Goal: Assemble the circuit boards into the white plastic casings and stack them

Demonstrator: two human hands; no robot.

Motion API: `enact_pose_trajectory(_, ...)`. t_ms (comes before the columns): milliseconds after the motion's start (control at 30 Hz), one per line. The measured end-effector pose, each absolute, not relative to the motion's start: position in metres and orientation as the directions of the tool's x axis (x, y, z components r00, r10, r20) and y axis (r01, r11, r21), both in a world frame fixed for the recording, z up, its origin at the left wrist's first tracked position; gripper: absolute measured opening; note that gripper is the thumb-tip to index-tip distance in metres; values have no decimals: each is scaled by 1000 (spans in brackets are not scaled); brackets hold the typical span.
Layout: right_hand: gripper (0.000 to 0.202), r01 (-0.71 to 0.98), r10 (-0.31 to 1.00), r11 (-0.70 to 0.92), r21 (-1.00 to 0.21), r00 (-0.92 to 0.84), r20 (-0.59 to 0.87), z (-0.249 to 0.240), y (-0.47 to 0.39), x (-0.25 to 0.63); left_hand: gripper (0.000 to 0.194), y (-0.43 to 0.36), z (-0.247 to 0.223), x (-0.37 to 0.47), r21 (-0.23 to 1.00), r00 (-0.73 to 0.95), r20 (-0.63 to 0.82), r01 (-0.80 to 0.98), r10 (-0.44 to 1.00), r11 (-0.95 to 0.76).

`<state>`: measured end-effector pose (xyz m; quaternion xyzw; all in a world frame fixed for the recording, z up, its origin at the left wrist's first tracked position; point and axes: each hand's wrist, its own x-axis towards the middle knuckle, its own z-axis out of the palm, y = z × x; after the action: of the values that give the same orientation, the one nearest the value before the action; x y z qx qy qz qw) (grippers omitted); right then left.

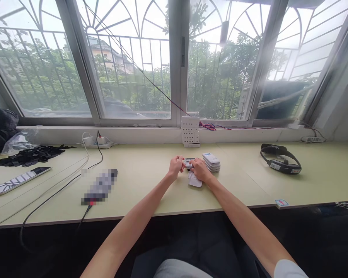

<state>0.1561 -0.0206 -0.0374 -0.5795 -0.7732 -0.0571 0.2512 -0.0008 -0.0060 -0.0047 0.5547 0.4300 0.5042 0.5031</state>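
In the middle of the table (162,197), my left hand (176,166) pinches the left edge of a small flat device with a green and white face, perhaps a circuit board (188,163). My right hand (199,168) is closed over its right side, its fingers resting on the top. A white rounded plastic piece (195,180) lies just below, close to my right wrist. Right beside my right hand stands a stack of flat white plastic cases (211,162). The fingers partly hide the device, so its details are too small to make out.
A white perforated panel (190,131) with coloured wires leans at the windowsill. A black headband device (281,160) lies at the right. To the left are a blurred-out dark object (100,188), a phone (20,180), cables (55,192) and black straps (29,155).
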Motion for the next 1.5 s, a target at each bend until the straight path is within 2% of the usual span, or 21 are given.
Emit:
enact_pose_trajectory(133, 20, 918, 847, 331, -219, -186, 498, -38, -21, 157, 9, -3, -7, -2, 993, 66, 118, 1, 991, -118)
enact_pose_trajectory(300, 13, 900, 818, 351, -257, -162, 552, -37, -23, 156, 14, -1, -8, -2, 994, 37, 75, 80, 996, -78)
enact_pose_trajectory(500, 14, 883, 772, 412, -224, -208, 600, -34, -26, 153, 25, -10, -5, 0, 992, 145, -40, 127, 989, 22)
enact_pose_trajectory(667, 15, 860, 730, 480, -173, -283, 622, -32, -28, 150, 30, -12, -4, 0, 993, 182, -49, 119, 982, 28)
enact_pose_trajectory(833, 10, 832, 714, 526, -175, -321, 622, -30, -28, 145, 27, -5, -9, 0, 996, 200, -31, 93, 979, 13)
enact_pose_trajectory(933, 7, 825, 707, 530, -196, -302, 639, -28, -31, 143, 27, 0, -11, -1, 997, 136, 26, 75, 990, -37)
enact_pose_trajectory(1067, 21, 825, 672, 514, -237, -216, 708, -26, -34, 146, 29, 1, -8, -3, 994, -12, 107, 35, 994, -106)
enact_pose_trajectory(1167, 21, 806, 656, 522, -280, -170, 735, -30, -32, 149, 27, -1, -4, -4, 992, -93, 129, 19, 987, -128)
enact_pose_trajectory(1300, 20, 801, 686, 505, -321, -147, 713, -36, -26, 152, 21, -5, -2, -3, 988, -153, 155, 22, 976, -154)
enact_pose_trajectory(1500, 34, 796, 729, 459, -395, -83, 680, -39, -21, 154, 20, 0, -5, -3, 982, -241, 179, -8, 954, -186)
